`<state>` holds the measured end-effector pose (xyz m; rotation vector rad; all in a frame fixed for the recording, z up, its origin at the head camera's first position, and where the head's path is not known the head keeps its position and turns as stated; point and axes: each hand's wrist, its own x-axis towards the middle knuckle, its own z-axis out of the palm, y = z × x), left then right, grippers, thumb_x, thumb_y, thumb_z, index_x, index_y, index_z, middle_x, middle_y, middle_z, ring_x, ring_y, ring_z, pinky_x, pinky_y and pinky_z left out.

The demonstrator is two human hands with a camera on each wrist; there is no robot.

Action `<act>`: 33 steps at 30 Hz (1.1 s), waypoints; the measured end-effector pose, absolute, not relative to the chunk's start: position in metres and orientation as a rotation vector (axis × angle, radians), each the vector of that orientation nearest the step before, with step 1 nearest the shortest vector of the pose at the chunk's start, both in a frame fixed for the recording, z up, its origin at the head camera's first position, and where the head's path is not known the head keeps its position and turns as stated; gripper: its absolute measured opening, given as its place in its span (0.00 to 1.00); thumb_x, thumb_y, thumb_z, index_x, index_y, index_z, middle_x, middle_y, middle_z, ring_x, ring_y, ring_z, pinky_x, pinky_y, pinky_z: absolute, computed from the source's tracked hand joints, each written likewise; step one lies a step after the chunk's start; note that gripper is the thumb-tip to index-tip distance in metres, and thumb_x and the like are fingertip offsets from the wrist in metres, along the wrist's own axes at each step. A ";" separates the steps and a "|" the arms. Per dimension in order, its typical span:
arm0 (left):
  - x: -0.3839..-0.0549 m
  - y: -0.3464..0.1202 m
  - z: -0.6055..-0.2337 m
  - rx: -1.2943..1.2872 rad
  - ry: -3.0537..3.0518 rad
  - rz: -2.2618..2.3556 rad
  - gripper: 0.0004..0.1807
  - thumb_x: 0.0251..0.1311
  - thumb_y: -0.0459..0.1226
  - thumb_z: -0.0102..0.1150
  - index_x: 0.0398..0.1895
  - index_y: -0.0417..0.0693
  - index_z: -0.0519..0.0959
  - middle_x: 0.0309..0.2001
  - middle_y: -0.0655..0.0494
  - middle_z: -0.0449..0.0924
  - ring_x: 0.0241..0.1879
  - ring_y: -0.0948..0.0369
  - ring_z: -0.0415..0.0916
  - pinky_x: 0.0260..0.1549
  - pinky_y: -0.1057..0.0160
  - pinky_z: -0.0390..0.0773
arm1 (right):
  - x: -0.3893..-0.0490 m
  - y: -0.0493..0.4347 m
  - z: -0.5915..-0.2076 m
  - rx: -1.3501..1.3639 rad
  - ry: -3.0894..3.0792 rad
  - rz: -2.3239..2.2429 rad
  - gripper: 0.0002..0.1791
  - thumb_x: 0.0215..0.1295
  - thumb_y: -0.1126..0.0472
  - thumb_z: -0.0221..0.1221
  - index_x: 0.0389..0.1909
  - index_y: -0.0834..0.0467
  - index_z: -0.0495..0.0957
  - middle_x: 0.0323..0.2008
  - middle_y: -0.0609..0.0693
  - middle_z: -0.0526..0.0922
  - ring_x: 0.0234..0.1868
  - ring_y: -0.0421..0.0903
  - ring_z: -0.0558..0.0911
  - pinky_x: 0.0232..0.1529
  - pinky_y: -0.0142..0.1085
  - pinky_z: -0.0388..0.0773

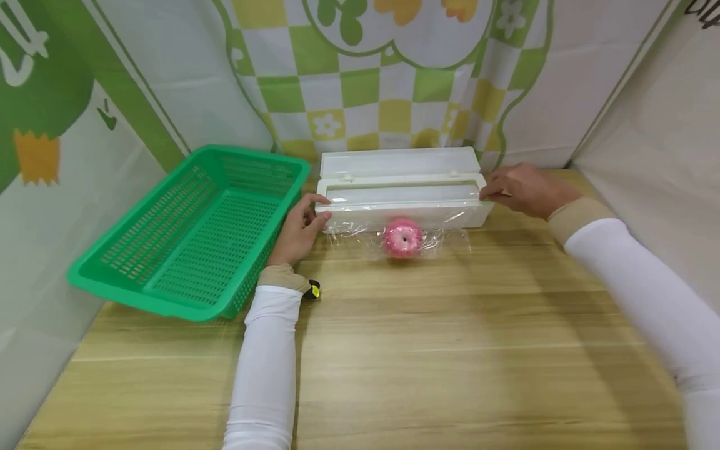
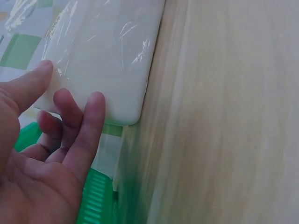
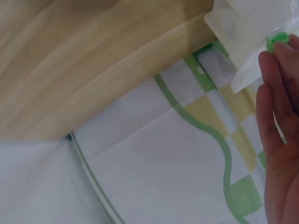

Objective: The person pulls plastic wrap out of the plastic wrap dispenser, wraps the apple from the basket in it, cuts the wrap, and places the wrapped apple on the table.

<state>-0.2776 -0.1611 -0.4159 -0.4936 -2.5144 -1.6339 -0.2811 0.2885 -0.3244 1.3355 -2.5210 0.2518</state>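
Note:
A long white cling film box (image 1: 402,215) stands at the back with its lid (image 1: 399,162) raised. Clear film drapes down its front. In front lies a pink round thing (image 1: 403,238), apple-like with a dark centre, under the clear film (image 1: 444,242). My left hand (image 1: 296,232) holds the box's left end, thumb and fingertips at its corner; in the left wrist view its fingers (image 2: 96,107) are bent by the film-covered face. At the right end, my right hand (image 1: 531,189) pinches a small green slide cutter (image 3: 277,41) between thumb and fingers.
On the left a green perforated basket (image 1: 247,303) stands beside my left forearm. A patterned curtain (image 1: 360,87) hangs right behind the box. White fabric walls flank the wooden table (image 1: 405,362) on both sides.

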 end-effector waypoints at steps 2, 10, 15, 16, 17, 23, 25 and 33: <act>-0.277 -0.159 -0.415 -0.485 -2.518 -1.628 0.14 0.77 0.36 0.58 0.61 0.43 0.77 0.29 0.50 0.74 0.26 0.60 0.69 0.28 0.67 0.66 | -0.278 0.292 -0.324 1.249 -2.590 0.281 0.10 0.55 0.78 0.72 0.35 0.62 0.90 0.32 0.55 0.88 0.31 0.52 0.86 0.34 0.45 0.85; -0.276 -0.160 -0.415 -0.477 -2.504 -1.785 0.17 0.78 0.38 0.58 0.65 0.44 0.78 0.32 0.50 0.73 0.35 0.45 0.78 0.32 0.68 0.73 | -0.260 0.287 -0.338 0.570 -2.990 0.731 0.15 0.69 0.65 0.67 0.55 0.61 0.86 0.51 0.63 0.81 0.54 0.62 0.82 0.56 0.58 0.80; -0.273 -0.163 -0.411 -0.445 -2.521 -1.819 0.20 0.78 0.37 0.56 0.69 0.45 0.76 0.36 0.50 0.72 0.36 0.54 0.80 0.44 0.57 0.84 | -0.252 0.286 -0.367 0.421 -2.944 0.975 0.34 0.71 0.59 0.68 0.74 0.63 0.70 0.66 0.70 0.67 0.63 0.67 0.75 0.60 0.62 0.78; -0.272 -0.163 -0.409 -0.439 -2.532 -1.823 0.20 0.79 0.37 0.56 0.70 0.45 0.75 0.36 0.51 0.72 0.36 0.56 0.80 0.47 0.54 0.84 | -0.251 0.285 -0.372 0.389 -2.937 1.007 0.36 0.72 0.58 0.68 0.76 0.63 0.67 0.68 0.70 0.65 0.64 0.68 0.74 0.61 0.62 0.78; -0.271 -0.163 -0.408 -0.432 -2.544 -1.828 0.21 0.79 0.38 0.55 0.71 0.45 0.73 0.37 0.51 0.72 0.37 0.57 0.80 0.48 0.54 0.85 | -0.250 0.285 -0.377 0.364 -2.929 1.021 0.37 0.72 0.58 0.67 0.77 0.63 0.65 0.69 0.71 0.64 0.64 0.69 0.74 0.60 0.62 0.79; -0.264 -0.156 -0.391 -0.438 -2.740 -1.648 0.32 0.81 0.49 0.51 0.80 0.46 0.61 0.45 0.45 0.75 0.45 0.50 0.78 0.51 0.53 0.81 | -0.243 0.284 -0.388 0.274 -2.808 1.074 0.38 0.71 0.65 0.64 0.79 0.61 0.61 0.69 0.72 0.63 0.65 0.70 0.73 0.60 0.61 0.77; -0.259 -0.154 -0.381 -0.453 -2.821 -1.470 0.35 0.80 0.52 0.51 0.80 0.46 0.59 0.49 0.42 0.75 0.49 0.48 0.75 0.52 0.51 0.77 | -0.242 0.281 -0.384 0.271 -2.746 1.057 0.37 0.70 0.66 0.62 0.78 0.61 0.64 0.68 0.72 0.64 0.67 0.69 0.71 0.62 0.62 0.73; -0.231 -0.117 -0.338 -0.568 -2.724 -1.014 0.28 0.73 0.43 0.63 0.69 0.37 0.72 0.61 0.36 0.73 0.62 0.42 0.71 0.64 0.44 0.74 | -0.233 0.239 -0.357 0.536 -2.482 0.850 0.17 0.68 0.65 0.68 0.56 0.64 0.84 0.60 0.65 0.81 0.64 0.66 0.74 0.67 0.63 0.66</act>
